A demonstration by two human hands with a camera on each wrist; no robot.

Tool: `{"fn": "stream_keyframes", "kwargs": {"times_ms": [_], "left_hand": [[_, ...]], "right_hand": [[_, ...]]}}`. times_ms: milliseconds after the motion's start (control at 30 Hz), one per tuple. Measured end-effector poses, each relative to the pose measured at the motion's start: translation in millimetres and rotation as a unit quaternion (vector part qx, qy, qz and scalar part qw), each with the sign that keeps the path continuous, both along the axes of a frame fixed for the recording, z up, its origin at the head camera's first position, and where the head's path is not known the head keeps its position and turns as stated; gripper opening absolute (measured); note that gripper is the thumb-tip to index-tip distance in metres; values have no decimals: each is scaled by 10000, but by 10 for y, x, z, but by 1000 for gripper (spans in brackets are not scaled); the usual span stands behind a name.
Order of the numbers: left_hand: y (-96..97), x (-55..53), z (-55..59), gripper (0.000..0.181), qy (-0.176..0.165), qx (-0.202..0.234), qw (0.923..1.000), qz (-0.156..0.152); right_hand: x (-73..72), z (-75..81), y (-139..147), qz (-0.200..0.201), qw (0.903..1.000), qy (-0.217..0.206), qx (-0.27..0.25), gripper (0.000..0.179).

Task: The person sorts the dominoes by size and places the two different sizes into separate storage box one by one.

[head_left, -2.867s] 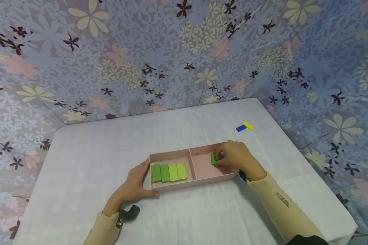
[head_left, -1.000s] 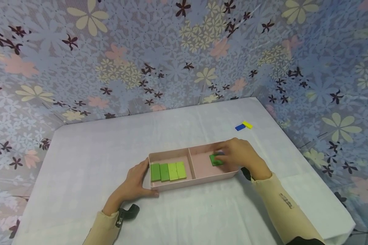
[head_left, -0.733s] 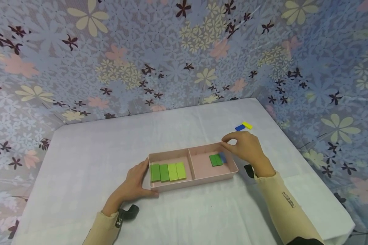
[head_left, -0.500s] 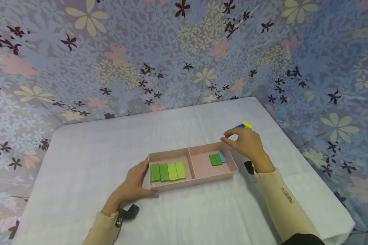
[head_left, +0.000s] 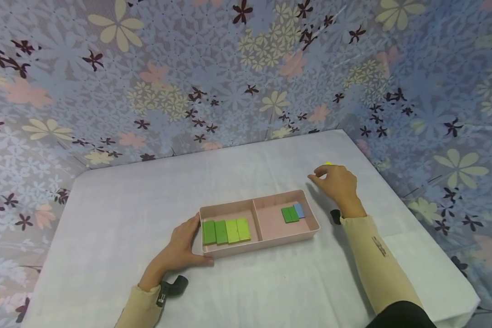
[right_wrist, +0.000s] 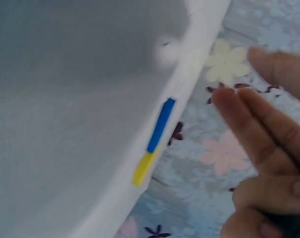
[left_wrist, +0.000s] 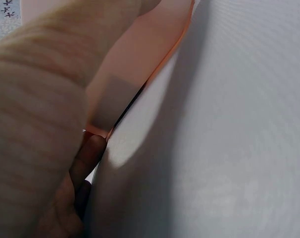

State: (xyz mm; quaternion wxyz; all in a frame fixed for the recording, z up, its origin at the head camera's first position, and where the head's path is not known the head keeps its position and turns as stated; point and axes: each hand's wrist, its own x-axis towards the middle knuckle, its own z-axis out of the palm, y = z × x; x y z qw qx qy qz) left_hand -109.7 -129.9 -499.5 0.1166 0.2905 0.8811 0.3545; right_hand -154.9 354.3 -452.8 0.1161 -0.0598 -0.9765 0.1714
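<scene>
A pink two-compartment box (head_left: 270, 240) lies on the white cloth, and my left hand (head_left: 182, 246) holds its left end, thumb along the front wall and fingers at the end wall. Two green tiles (head_left: 221, 232) and two yellow-green tiles (head_left: 243, 229) lie in a row in its left compartment. The right compartment has two smaller dark green tiles (head_left: 287, 215) beside a light blue tile (head_left: 299, 210). Beyond the box's right end, my right hand (head_left: 339, 184) hovers, thumb and fingertips apart with nothing between. Near it are a blue tile (right_wrist: 161, 126) and a yellow tile (right_wrist: 142, 171), mostly hidden in the head view.
The table (head_left: 139, 196) has a white cloth over it and meets a floral curtain (head_left: 229, 68) at the back and on the right. A divider (head_left: 257, 221) splits the box across its width. Dark wrist-worn cameras (head_left: 176, 286) sit on both wrists.
My right hand has left a dark green tile beside another one in the right compartment, risen out of the box and moved back and right towards the loose tiles. My left hand stays put.
</scene>
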Motion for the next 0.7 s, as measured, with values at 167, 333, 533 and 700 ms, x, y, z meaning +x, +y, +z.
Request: {"fn": "stream_keyframes", "kwargs": {"times_ms": [167,333,533,700], "left_hand": [[-9,2,12,135,-4,82,10000,-7],[-8,-8,15,135,9,77,10000,-9],[-12,-11,16,135,-15,-9,10000,-5],[-16,-15,3,136,-41,6,10000,-15]], "right_hand": [[-110,-69,105,-414,9989,-233,-5,41],[-169,-79,163,-592,9973,-434,-16,44],[-210,-60,197,-630,9959,-646,-16,45],[-237,-50,209,-661,9945,-808,-22,50]]}}
